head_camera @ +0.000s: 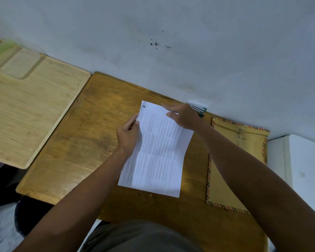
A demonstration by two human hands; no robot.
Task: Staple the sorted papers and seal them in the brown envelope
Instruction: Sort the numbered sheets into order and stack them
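Observation:
A stack of white printed papers (158, 151) lies on the brown wooden desk (84, 139), slightly bowed. My left hand (128, 133) pinches the stack's left edge near the top. My right hand (184, 116) rests flat on the top right corner, fingers spread. The brown envelope (224, 180) with a striped border lies to the right of the papers, partly under my right forearm. Behind my right hand, a dark stapler (198, 109) peeks out against the wall, mostly hidden.
A lighter wooden table (31, 106) adjoins the desk on the left, with a clear container (20, 62) on it. The grey wall (171, 42) runs along the desk's far edge. A white surface (305, 170) stands at the right.

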